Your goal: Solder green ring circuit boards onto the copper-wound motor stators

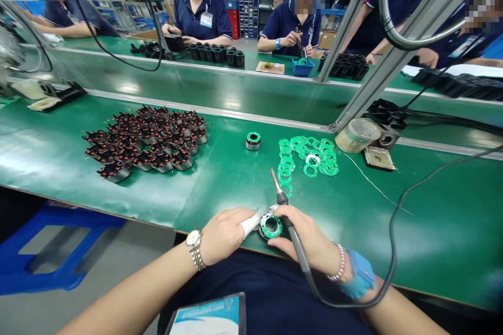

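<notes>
At the table's front edge, a motor stator point(262, 234) topped by a green ring-shaped circuit board point(278, 230) sits between my hands. My left hand point(226, 233), white wrapping on its fingers, closes on the stator's left side. In my right hand point(310, 235) is a soldering iron point(294, 238), its tip angled up and away from the stator. The right thumb and index finger also steady the stator's right side. Further back stands another stator point(253, 144) with a green board on top. Loose green ring boards point(328, 166) lie to the right, one under the iron's tip.
Many wound stators point(161, 161) are massed on the left. A solder spool point(357, 135) and a small sponge tray point(378, 158) sit at the right, with a slanted metal post point(365, 63) behind. The iron's cable point(393, 230) loops across the right side. Co-workers sit opposite.
</notes>
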Available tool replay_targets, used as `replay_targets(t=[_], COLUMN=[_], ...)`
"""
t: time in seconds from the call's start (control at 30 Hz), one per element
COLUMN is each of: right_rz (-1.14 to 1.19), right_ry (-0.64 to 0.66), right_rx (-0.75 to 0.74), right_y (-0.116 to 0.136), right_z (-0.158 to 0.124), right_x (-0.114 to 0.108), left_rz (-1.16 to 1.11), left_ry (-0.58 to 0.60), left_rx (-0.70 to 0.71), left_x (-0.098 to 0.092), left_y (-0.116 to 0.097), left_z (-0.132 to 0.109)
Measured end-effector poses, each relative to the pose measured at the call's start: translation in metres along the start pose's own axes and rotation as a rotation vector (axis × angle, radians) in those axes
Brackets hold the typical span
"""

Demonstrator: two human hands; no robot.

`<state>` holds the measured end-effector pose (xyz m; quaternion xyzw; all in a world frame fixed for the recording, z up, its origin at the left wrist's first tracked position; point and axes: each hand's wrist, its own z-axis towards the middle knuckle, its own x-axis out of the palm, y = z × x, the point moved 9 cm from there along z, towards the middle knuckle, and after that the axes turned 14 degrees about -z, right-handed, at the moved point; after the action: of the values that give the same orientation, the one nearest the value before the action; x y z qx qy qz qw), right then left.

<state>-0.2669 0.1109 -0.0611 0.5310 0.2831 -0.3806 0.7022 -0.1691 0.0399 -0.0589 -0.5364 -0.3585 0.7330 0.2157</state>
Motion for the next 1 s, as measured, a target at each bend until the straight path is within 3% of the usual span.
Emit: replay_targets(t=[0.13, 0.23, 0.4, 0.6, 0.7, 0.83, 0.9, 1.0], right_rz=[0.009, 0.012, 0.021, 0.031, 0.095, 0.097, 0.084, 0.085], right_ry=[-0.024, -0.043, -0.083, -0.116, -0.073, -0.044, -0.031, -0.007], right_rx=[-0.008, 0.006, 0.052, 0.018, -0.056, -0.037, -0.029, -0.038], right_y=[0.002, 0.002, 0.001, 0.003, 0.005, 0.001, 0.0, 0.001], right_z=[-0.001, -0.003, -0.007, -0.001, 0.006, 0.007, 0.005, 0.003], right_x=[-0.001, 0.0, 0.0, -0.002, -0.003, -0.006, -0.007, -0.005], left_rz=[0.102, 0.141, -0.067, -0.167, -0.25, -0.362, -0.273, -0.022], left_ry=[-0.044, -0.141, -0.367, -0.329, -0.357, -0.385, -0.337, -0.211], left_rx=[0.027, -0.056, -0.177, -0.04, -0.115, -0.246, -0.168, 0.124], left_x=[0.008, 0.014, 0.013, 0.032, 0.036, 0.024, 0.012, -0.003], left_y=[0.0, 0.004, 0.005, -0.003, 0.007, 0.021, 0.016, -0.005], left_z=[-0.003, -0.004, -0.017, -0.03, -0.033, -0.033, -0.025, -0.009])
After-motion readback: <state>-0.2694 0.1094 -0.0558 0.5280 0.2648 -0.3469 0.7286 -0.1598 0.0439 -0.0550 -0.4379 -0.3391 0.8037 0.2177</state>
